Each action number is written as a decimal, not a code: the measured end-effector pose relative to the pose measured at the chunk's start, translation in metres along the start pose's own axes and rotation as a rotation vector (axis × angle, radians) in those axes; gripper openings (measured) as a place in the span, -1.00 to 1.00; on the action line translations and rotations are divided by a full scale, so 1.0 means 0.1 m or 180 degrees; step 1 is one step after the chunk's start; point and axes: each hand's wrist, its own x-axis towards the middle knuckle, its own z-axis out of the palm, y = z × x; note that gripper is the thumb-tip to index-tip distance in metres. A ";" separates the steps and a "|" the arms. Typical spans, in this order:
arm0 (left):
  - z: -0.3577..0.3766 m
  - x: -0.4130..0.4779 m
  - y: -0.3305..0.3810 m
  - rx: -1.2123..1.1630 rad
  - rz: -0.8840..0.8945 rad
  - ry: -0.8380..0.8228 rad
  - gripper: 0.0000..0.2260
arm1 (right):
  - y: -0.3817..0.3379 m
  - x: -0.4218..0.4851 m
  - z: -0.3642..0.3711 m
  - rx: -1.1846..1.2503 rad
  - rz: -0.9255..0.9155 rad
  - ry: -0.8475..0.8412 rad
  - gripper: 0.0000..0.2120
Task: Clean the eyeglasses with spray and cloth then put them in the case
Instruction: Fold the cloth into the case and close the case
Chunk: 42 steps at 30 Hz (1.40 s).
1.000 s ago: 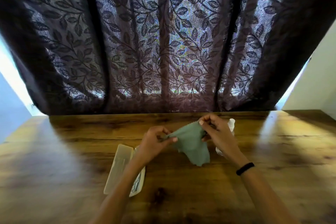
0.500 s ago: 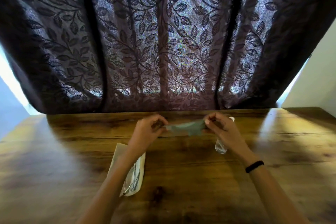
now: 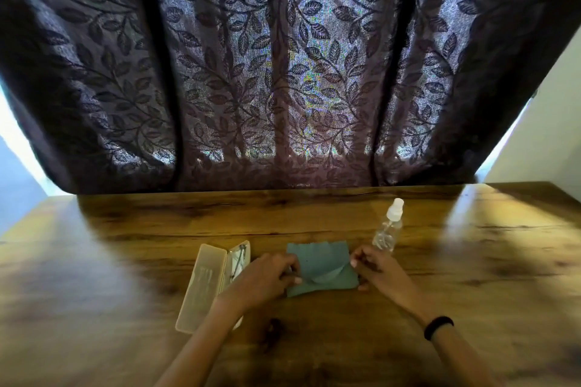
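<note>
A green cleaning cloth (image 3: 320,264) lies folded and flat on the wooden table (image 3: 125,261). My left hand (image 3: 267,276) pinches its left edge and my right hand (image 3: 377,270) holds its right edge. An open cream case (image 3: 204,286) lies to the left, its lid flipped out. The eyeglasses (image 3: 238,259) rest in the case's right half, partly hidden by my left hand and forearm. A clear spray bottle (image 3: 388,229) with a white nozzle stands just behind my right hand.
A dark leaf-patterned curtain (image 3: 283,72) hangs along the table's far edge. A black band (image 3: 438,327) circles my right wrist. Pale walls show at both sides.
Both hands brought the cloth down from mid-air, where it was stretched between them, and laid it flat on the table. The spray bottle is now uncovered behind my right hand.
</note>
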 end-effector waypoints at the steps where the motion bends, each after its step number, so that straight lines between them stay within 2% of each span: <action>1: -0.02 0.03 0.00 -0.0028 -0.0049 0.0043 -0.92 | -0.02 0.04 0.01 -0.0037 -0.0018 0.0095 -0.90; 6: -0.13 0.24 -0.01 -0.0355 -0.0609 0.0563 -0.94 | -0.09 0.29 0.09 -0.0518 0.0073 0.0777 -0.89; 10: -0.13 0.40 -0.03 -0.0155 -0.0917 0.0624 -0.85 | -0.12 0.45 0.16 -0.1072 0.0117 0.1074 -0.90; 15: -0.07 0.49 -0.04 0.0150 -0.1139 0.0562 -0.80 | -0.15 0.53 0.21 -0.1419 0.0332 0.1223 -0.88; 21: -0.05 0.52 -0.04 0.0305 -0.1370 0.0709 -0.73 | -0.16 0.54 0.23 -0.1625 0.0279 0.1309 -0.86; 27: -0.11 0.45 0.01 0.0505 -0.1562 0.0759 -0.52 | -0.19 0.44 0.20 -0.1764 0.0046 0.1202 -0.86; 30: -0.12 0.35 0.05 0.0619 -0.1218 0.0794 -0.53 | -0.17 0.29 0.22 -0.1889 -0.0366 0.0926 -0.89; 33: -0.06 0.23 0.07 0.0570 -0.0640 0.0387 -0.63 | -0.10 0.17 0.22 -0.2095 -0.0519 0.0592 -0.83; 36: 0.03 0.15 0.06 0.0640 -0.0320 0.0051 -0.66 | -0.05 0.11 0.19 -0.2178 -0.0491 0.0492 -0.81; 42: 0.09 0.06 0.04 0.1142 0.0250 0.0420 -0.84 | 0.02 0.04 0.15 -0.2514 -0.0830 0.0430 -0.85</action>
